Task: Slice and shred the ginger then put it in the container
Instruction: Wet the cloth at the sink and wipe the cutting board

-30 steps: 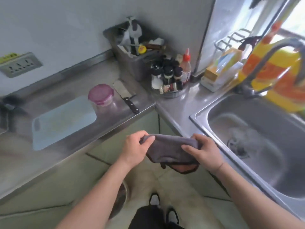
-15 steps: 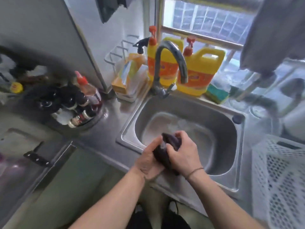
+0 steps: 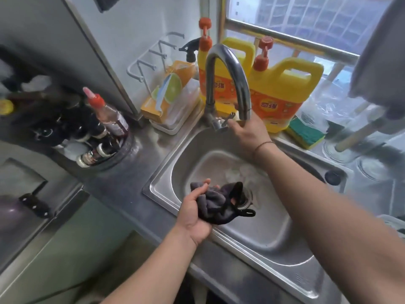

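Our left hand (image 3: 195, 212) clutches a balled dark cloth (image 3: 220, 202) over the sink (image 3: 282, 255); beyond it, our right hand (image 3: 246, 130) grasps the tap handle (image 3: 228, 120). No ginger visible; cutting seemingly finished.

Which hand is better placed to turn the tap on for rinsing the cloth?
The right hand: it is already at the tap handle under the faucet. The left hand grips the dark cloth over the sink.

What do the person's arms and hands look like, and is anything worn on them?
Both forearms are bare, with no sleeves in view and no gloves. The right hand has a thin dark cord bracelet around its wrist. The left hand shows no ring, watch or band.
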`<state>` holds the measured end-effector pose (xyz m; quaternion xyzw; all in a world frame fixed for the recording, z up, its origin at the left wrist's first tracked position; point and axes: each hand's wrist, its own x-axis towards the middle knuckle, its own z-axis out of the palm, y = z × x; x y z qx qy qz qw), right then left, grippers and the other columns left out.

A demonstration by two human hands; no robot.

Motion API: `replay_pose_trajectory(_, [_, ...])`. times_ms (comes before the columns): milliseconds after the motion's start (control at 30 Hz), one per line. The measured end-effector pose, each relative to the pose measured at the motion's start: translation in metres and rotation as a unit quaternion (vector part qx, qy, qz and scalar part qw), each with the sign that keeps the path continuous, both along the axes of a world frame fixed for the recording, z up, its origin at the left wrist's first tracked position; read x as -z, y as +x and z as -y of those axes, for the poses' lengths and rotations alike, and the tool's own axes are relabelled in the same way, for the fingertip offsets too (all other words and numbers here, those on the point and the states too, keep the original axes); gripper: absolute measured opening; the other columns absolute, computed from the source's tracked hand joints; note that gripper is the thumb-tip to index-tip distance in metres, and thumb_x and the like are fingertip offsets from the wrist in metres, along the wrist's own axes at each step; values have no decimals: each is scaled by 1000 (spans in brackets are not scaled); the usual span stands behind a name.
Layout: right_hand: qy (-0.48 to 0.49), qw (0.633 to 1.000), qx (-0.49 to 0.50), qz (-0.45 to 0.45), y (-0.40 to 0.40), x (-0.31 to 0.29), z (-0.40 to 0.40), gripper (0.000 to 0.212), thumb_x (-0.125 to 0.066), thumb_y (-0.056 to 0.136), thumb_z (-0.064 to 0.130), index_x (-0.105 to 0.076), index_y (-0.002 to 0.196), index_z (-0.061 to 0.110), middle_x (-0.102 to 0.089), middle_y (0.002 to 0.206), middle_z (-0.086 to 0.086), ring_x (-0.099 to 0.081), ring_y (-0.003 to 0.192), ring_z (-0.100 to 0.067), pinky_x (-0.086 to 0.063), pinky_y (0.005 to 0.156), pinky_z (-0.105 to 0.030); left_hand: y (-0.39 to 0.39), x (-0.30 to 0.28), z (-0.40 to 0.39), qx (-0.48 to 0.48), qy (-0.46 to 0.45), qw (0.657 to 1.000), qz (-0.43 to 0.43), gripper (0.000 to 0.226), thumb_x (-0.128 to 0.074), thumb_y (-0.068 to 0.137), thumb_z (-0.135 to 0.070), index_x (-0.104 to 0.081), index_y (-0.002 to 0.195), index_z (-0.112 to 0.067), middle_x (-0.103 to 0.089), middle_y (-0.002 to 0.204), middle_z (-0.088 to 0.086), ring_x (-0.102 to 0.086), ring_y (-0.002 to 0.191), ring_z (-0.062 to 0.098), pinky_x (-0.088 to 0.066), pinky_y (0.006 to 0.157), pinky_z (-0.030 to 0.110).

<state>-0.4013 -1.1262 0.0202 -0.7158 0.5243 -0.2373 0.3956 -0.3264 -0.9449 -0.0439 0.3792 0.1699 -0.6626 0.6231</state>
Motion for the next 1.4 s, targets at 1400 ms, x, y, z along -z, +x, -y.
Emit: replay_pose_trajectory(1400, [-73, 991, -66, -92, 11, 28, 62, 11, -63, 81, 4, -71, 88, 7, -69, 89, -14, -66, 81, -31, -59, 73, -45, -26, -10, 38, 11, 4, 1000, -18, 8, -58, 98, -21, -65, 95, -17, -63, 92, 10, -71, 78, 25, -58, 82, 45])
